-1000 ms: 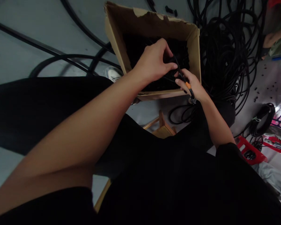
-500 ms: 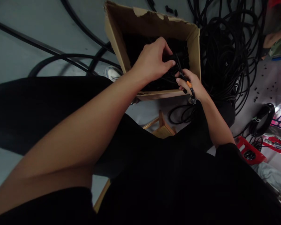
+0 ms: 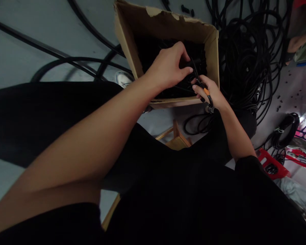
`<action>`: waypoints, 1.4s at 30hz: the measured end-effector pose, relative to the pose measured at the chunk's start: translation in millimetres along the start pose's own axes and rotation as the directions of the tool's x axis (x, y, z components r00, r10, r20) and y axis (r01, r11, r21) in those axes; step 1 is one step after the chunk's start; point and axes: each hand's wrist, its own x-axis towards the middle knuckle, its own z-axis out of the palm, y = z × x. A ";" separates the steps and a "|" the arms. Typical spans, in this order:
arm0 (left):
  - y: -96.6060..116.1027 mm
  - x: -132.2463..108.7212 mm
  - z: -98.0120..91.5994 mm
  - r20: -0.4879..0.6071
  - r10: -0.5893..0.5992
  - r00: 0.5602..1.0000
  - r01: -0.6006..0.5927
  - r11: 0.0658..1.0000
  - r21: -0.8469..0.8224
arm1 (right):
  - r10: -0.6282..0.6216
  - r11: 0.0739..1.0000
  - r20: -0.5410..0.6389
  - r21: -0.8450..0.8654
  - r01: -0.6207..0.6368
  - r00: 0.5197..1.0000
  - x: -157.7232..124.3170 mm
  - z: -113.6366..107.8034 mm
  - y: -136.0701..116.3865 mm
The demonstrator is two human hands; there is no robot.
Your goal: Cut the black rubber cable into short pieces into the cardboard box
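Head view: black cable [image 3: 197,77] between hands [image 3: 167,66] [image 3: 209,91]

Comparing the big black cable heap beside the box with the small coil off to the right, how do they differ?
The heap of black cable is far larger than the coil of black cable. The heap sprawls in loose, tangled loops, while the coil is wound tight and bound with a pale tie. The heap lies against the cardboard box, while the coil lies apart from it. Both are black cable lying on the floor.
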 end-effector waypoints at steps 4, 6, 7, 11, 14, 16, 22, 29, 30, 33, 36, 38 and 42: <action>-5.6 2.0 1.3 0.007 0.001 1.000 -0.001 0.999 0.037 | 0.013 0.998 0.019 0.056 -0.014 1.000 -2.0 2.6 -10.8; -9.0 3.3 2.4 0.035 0.007 0.999 -0.007 1.000 -0.005 | 0.042 0.995 0.005 0.093 -0.042 0.999 -2.8 3.4 -12.5; -10.8 4.0 3.2 0.060 0.015 0.998 -0.013 0.999 -0.037 | 0.063 0.992 -0.006 0.106 -0.062 0.998 -2.9 3.6 -12.0; -14.9 5.4 6.2 0.123 0.033 0.992 -0.025 0.997 -0.069 | 0.095 0.990 -0.041 0.108 -0.091 0.995 -0.4 3.2 -0.6; -11.1 3.3 7.6 0.121 0.021 0.992 -0.017 0.999 -0.028 | 0.042 0.997 -0.051 0.063 -0.038 0.998 4.6 3.0 12.1; -6.5 1.0 7.6 0.133 0.006 0.991 -0.003 1.000 -0.026 | 0.002 1.000 -0.041 0.016 -0.001 0.999 8.0 3.0 17.8; 0.3 -1.2 4.5 0.198 -0.030 0.980 0.047 0.995 -0.085 | -0.005 1.000 -0.068 -0.020 0.004 0.998 12.5 4.8 17.7; -11.3 5.2 5.7 0.191 -0.019 0.981 0.056 0.981 -0.188 | 0.010 0.998 -0.098 -0.060 -0.016 0.995 7.3 14.1 6.7; -12.5 6.1 6.2 0.181 -0.024 0.983 0.057 0.981 -0.183 | 0.004 0.998 -0.099 -0.069 -0.011 0.995 6.4 14.9 3.6; -14.2 8.2 7.1 0.134 -0.045 0.990 0.068 0.983 -0.170 | -0.006 0.996 -0.086 -0.089 -0.001 0.996 4.4 15.4 -3.9; -15.1 9.5 6.9 0.128 -0.048 0.991 0.072 0.979 -0.188 | 0.014 0.997 -0.059 -0.079 -0.019 0.998 3.5 14.9 -5.2; -16.3 10.3 6.3 0.148 -0.044 0.988 0.074 0.975 -0.208 | 0.038 0.997 -0.063 -0.063 -0.041 0.997 3.3 14.8 -4.5; -18.1 12.3 5.6 0.171 -0.046 0.984 0.080 0.977 -0.199 | 0.019 0.998 -0.112 -0.050 -0.024 0.994 4.5 15.0 -7.7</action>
